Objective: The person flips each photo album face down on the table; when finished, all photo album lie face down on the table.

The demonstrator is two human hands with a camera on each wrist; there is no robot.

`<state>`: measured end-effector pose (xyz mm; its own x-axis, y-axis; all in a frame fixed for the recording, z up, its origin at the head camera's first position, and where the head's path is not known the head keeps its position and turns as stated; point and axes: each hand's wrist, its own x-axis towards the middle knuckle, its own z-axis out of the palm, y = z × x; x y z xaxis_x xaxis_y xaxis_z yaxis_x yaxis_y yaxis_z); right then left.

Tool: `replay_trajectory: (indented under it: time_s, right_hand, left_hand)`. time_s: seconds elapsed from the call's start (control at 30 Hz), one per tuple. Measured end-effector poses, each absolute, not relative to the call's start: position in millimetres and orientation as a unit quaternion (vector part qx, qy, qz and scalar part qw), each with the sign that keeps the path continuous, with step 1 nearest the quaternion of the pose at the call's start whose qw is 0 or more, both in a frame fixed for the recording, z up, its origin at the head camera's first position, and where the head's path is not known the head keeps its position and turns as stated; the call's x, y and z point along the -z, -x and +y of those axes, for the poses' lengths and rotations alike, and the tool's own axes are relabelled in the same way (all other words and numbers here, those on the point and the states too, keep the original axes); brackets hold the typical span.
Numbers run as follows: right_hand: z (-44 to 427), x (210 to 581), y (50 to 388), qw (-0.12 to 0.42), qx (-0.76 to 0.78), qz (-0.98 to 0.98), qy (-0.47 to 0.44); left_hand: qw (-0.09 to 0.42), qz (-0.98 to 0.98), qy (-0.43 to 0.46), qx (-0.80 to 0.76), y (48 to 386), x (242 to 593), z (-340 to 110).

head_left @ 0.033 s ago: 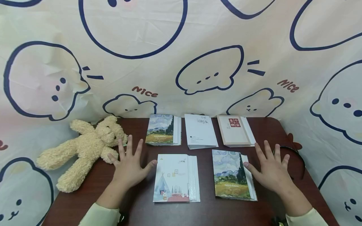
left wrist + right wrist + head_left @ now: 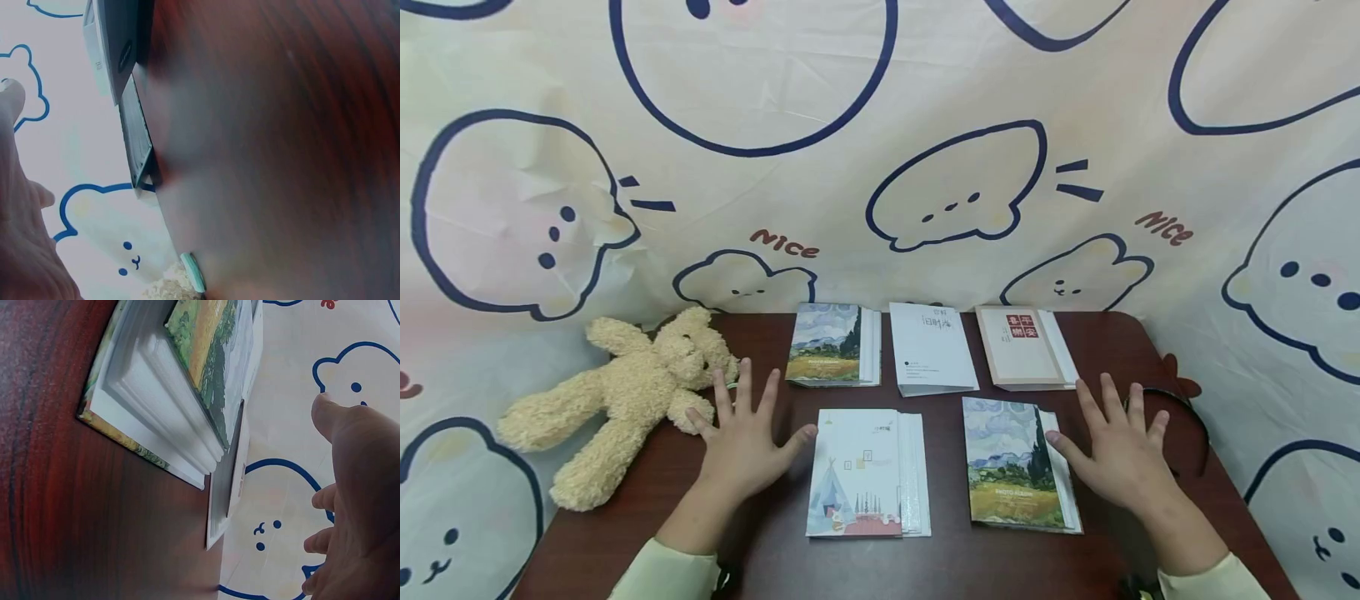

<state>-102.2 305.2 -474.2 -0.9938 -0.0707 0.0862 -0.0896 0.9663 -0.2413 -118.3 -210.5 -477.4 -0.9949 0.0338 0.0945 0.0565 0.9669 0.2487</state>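
My left hand (image 2: 743,454) has its fingers spread, between the plush bear (image 2: 640,383) and an album with a tent picture (image 2: 854,475). Spread the same way, my right hand (image 2: 1120,458) has its thumb by the right edge of a landscape-painting album (image 2: 1011,467). Neither hand holds anything. In the right wrist view this landscape album (image 2: 206,356) shows its white pages, and the hand (image 2: 362,487) appears apart from it. The left wrist view shows part of my left hand (image 2: 25,219) at the left edge.
Along the back of the brown table (image 2: 955,567) stand another landscape album (image 2: 823,343), a white album (image 2: 931,350) and a beige one with red characters (image 2: 1017,350). A dark curved band (image 2: 1201,425) lies at the right. A patterned cloth (image 2: 955,83) hangs behind.
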Motion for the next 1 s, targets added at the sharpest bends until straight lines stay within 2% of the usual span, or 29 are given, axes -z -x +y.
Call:
replay_trajectory:
  time_s: [0.6, 0.83, 1.0]
  right_hand:
    - [305.2, 480.6, 108.1, 0.015, -0.072, -0.997, -0.015]
    - [307.3, 480.5, 106.0, 0.011, -0.055, -0.998, -0.017]
    - [309.1, 475.0, 102.9, 0.029, -0.053, -0.998, -0.035]
  left_hand:
    - [0.012, -0.997, 0.014, 0.078, 114.6, 474.1, -189.0]
    - [0.024, -0.997, 0.015, 0.067, 112.8, 479.8, -187.3]
    - [0.023, -0.996, 0.038, 0.083, 110.2, 479.7, -181.8]
